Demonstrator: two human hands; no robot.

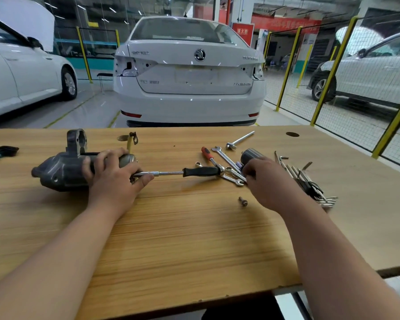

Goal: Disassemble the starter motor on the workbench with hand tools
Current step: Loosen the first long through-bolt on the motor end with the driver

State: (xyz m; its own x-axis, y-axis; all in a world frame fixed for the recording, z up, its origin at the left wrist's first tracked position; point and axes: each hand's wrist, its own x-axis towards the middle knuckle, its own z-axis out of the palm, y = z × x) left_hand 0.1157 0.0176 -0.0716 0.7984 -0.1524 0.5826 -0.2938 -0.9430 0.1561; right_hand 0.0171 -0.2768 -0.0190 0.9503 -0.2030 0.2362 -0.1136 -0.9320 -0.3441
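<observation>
The grey starter motor (60, 172) lies on its side at the left of the wooden workbench (194, 227). My left hand (111, 179) grips its right end, fingers curled over the housing. A black-handled driver (201, 172) lies on the bench with its steel shaft reaching the motor's end by my left thumb. My right hand (268, 183) is blurred and hovers over a pile of combination wrenches (234, 176); its fingertips touch them, but a grip is not visible. A dark cylindrical part (251, 154) stands just behind that hand.
A red-handled screwdriver (206, 153), a chrome bar (240, 138), a small socket (198, 164) and a loose bolt (243, 201) lie mid-bench. Hex keys (307, 183) spread at the right. A yellow cable (132, 139) lies behind the motor. A white car (189, 72) is parked beyond.
</observation>
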